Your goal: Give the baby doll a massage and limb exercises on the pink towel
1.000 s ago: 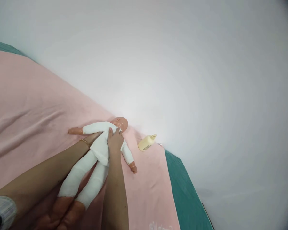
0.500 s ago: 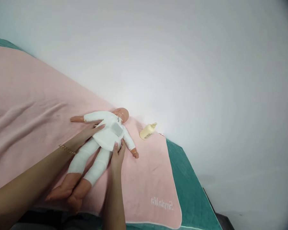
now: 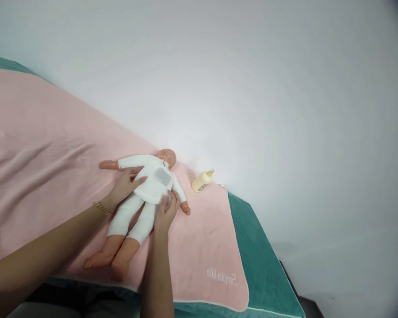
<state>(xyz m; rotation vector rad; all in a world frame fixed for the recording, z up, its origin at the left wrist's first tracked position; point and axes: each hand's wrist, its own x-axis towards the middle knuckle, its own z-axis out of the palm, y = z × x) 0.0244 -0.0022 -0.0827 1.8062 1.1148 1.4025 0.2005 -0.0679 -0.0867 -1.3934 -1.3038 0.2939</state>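
A baby doll (image 3: 152, 183) in a white long-sleeved top and white leggings lies on a pink blanket (image 3: 202, 247). Its bald head (image 3: 167, 157) points away from me and its bare feet toward me. A grey rectangular patch (image 3: 162, 176) shows on the top. My left hand (image 3: 126, 183) holds the doll's side at the waist, thumb over the cloth. On the opposite side, my right hand (image 3: 167, 210) grips the waist near the top's hem, fingers curled at the edge. Parts of the fingers of both hands are hidden by the doll.
A pale yellow pump bottle (image 3: 202, 180) stands tilted in view beside the doll, close to the white wall (image 3: 252, 110). Green bedding (image 3: 262, 256) shows under the blanket's right edge. Wrinkles (image 3: 36, 176) run across the blanket on the left.
The doll's legs and feet have shifted right and away from me, lying closer together. Both hands have moved slightly to the right along with the doll's waist.
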